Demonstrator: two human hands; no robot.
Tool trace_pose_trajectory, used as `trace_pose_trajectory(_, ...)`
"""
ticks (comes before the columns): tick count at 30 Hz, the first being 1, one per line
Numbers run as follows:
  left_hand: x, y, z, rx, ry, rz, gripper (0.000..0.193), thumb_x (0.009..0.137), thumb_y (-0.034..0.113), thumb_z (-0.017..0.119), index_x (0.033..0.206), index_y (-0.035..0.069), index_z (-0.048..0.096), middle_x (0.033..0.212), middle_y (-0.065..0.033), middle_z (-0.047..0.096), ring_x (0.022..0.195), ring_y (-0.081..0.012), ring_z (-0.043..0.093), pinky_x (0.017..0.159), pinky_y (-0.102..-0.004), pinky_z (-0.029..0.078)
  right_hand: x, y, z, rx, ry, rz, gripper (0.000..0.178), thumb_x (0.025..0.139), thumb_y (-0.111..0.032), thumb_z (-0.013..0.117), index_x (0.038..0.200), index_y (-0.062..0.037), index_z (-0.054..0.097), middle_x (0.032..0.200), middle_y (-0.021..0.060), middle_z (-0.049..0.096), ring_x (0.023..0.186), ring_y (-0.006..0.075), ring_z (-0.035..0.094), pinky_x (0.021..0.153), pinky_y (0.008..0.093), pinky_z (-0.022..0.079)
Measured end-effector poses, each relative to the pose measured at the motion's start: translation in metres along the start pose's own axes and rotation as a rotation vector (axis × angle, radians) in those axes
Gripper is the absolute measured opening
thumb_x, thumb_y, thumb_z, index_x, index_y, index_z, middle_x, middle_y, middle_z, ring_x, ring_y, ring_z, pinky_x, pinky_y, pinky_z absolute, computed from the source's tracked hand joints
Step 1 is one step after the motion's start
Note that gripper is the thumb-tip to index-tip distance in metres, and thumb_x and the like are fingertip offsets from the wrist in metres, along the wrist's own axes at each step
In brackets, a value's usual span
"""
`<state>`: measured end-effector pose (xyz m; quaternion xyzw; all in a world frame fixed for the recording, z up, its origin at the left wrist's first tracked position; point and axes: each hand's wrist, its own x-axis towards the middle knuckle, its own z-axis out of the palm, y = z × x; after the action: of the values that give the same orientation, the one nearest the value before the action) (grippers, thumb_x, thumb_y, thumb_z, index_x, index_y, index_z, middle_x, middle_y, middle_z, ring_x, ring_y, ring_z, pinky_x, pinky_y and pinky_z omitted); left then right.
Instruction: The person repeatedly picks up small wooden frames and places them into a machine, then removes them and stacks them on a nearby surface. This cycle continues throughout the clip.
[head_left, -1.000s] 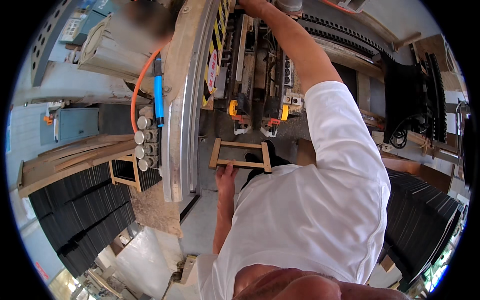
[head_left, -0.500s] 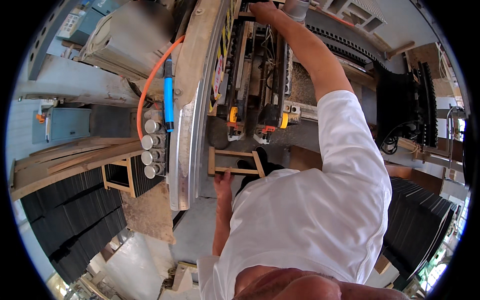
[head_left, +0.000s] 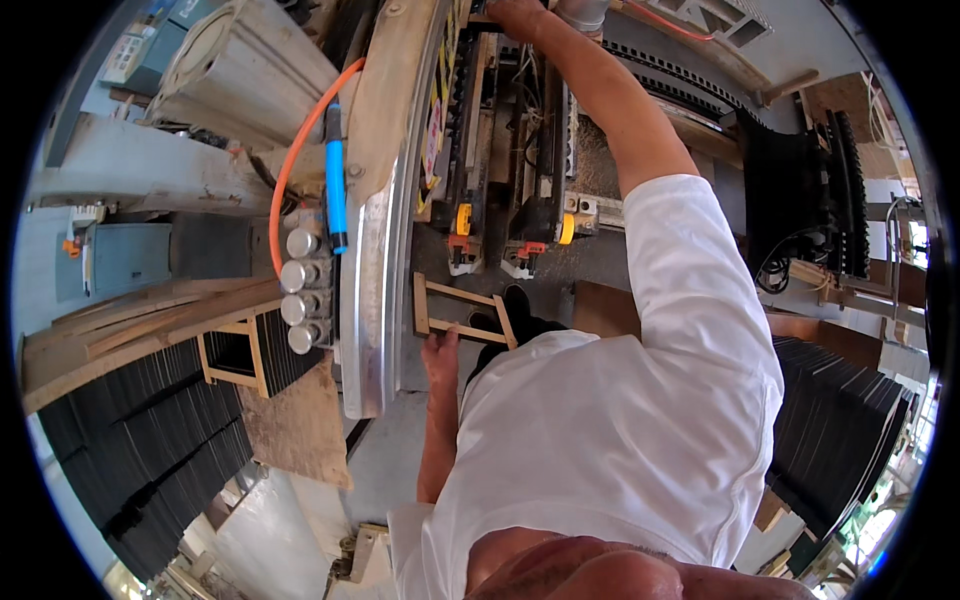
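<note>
Low in front of me, my left hand (head_left: 441,358) is closed on the near bar of a small rectangular wooden frame (head_left: 468,333), which is held slightly tilted beside my body. My right arm stretches far forward over a long machine. At the top edge my right hand (head_left: 516,18) is partly cut off; its fingers look curled at a dark piece on the machine, but what they grip cannot be made out. Below that hand run two long dark machine rails (head_left: 541,170), with yellow knobs (head_left: 566,229) and red parts at their near ends.
A metal-edged machine beam (head_left: 372,290) runs along my left, with an orange hose (head_left: 290,165), a blue tool (head_left: 336,190) and several round metal knobs (head_left: 302,276). Black stacks (head_left: 130,440) stand left, near another wooden frame (head_left: 206,360). Another black stack (head_left: 835,425) is at right.
The wooden frame and my left hand have shifted slightly up and left in view, and the frame tilts more. My right hand has moved a little farther forward, toward the top edge.
</note>
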<state>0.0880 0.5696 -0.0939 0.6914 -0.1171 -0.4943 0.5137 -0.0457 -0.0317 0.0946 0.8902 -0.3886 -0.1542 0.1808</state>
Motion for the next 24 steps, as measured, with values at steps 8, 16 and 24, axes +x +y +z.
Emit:
trace_pose_trajectory(8, -0.024, -0.018, -0.033, -0.122, 0.035, -0.045, 0.026, 0.086, 0.008, 0.068, 0.11, 0.0, 0.061, 0.098, -0.0055, 0.065, 0.086, -0.0123, 0.059, 0.076, -0.0287, 0.051, 0.008, 0.002, 0.016, 0.014, 0.129, 0.078, 0.024, 0.089, -0.017, 0.058, 0.112, -0.0136, 0.066, 0.111, 0.0055, 0.067, 0.103, 0.0256, 0.065, 0.096, 0.0622, 0.04)
trace_pose_trajectory(16, -0.027, -0.013, -0.027, -0.057, 0.104, -0.099, 0.026, 0.087, 0.011, 0.069, 0.109, 0.001, 0.06, 0.094, -0.004, 0.061, 0.088, -0.0143, 0.059, 0.079, -0.0312, 0.053, 0.008, 0.007, 0.027, 0.155, 0.108, 0.066, 0.019, 0.086, -0.016, 0.061, 0.103, -0.0098, 0.068, 0.1, 0.0103, 0.068, 0.096, 0.0287, 0.065, 0.078, 0.0493, 0.049)
trace_pose_trajectory(24, -0.025, -0.008, 0.016, 0.006, 0.083, -0.028, 0.025, 0.088, 0.014, 0.069, 0.103, -0.004, 0.061, 0.091, -0.0063, 0.061, 0.082, -0.0139, 0.059, 0.076, -0.0295, 0.052, 0.014, 0.003, 0.011, 0.152, 0.159, 0.032, 0.025, 0.089, -0.017, 0.059, 0.113, -0.0116, 0.065, 0.114, 0.0052, 0.065, 0.106, 0.0283, 0.061, 0.086, 0.0559, 0.042)
